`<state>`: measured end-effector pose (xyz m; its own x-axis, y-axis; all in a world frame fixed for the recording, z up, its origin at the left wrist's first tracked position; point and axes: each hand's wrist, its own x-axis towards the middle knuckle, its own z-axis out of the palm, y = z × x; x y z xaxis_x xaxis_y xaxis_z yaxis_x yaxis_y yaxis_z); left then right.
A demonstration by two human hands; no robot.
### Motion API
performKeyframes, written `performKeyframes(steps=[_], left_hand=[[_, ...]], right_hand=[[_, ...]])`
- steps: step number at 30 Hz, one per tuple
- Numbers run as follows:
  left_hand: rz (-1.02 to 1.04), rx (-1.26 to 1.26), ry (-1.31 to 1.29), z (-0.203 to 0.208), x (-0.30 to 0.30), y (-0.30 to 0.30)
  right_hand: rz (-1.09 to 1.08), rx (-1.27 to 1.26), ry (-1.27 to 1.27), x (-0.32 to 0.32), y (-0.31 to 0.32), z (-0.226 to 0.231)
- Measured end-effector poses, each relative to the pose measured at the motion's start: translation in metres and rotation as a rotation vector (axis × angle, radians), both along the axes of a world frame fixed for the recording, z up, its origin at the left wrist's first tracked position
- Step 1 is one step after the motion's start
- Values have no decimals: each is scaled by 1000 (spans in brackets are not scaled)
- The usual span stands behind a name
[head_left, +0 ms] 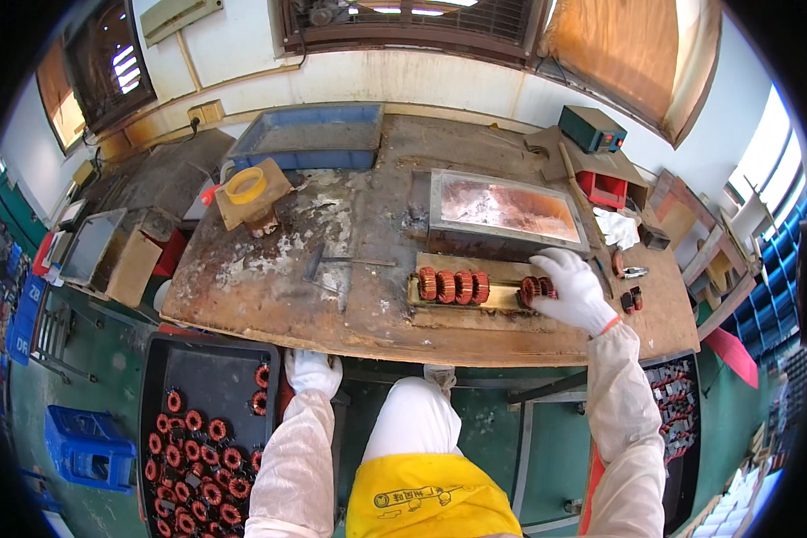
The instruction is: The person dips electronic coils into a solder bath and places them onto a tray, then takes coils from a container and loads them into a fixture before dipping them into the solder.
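Observation:
My right hand (572,292), in a white glove, has its fingers closed around copper-wound toroidal coils (531,289) at the right end of a shallow brass-coloured trough (502,296). Several more coils (455,285) stand on edge in a row in the trough's left part. Directly behind lies a rectangular metal solder pot (439,229) with a shiny surface. My left hand (313,374), also gloved, is low at the table's front edge, beside the right rim of a black tray (206,354) of loose coils; its fingers are partly hidden, and whether they grip anything is unclear.
A blue bin (372,157) sits at the back of the worn table (368,327). Left of centre stands a yellow tape roll (246,186) on cardboard. Pliers (632,272), a white glove (617,229) and a green box (592,129) are at right. Another black tray (686,475) is lower right.

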<state>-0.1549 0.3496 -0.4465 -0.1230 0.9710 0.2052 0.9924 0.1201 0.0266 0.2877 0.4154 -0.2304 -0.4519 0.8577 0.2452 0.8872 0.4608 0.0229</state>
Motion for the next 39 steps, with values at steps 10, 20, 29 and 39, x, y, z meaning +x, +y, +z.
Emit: performKeyframes(steps=[10,20,29,39], left_hand=[[-6,0,11,-1,0,2],[-20,1,-53,4,2,-1],[-13,17,-51,-1,1,2],[-8,16,-46,0,0,1]], right_hand=[[-578,23,158,-20,-12,-28],[-763,-11,88,-34,5,-49],[-688,43,384,-28,-1,-24],[-579,122,355,3,72,40]])
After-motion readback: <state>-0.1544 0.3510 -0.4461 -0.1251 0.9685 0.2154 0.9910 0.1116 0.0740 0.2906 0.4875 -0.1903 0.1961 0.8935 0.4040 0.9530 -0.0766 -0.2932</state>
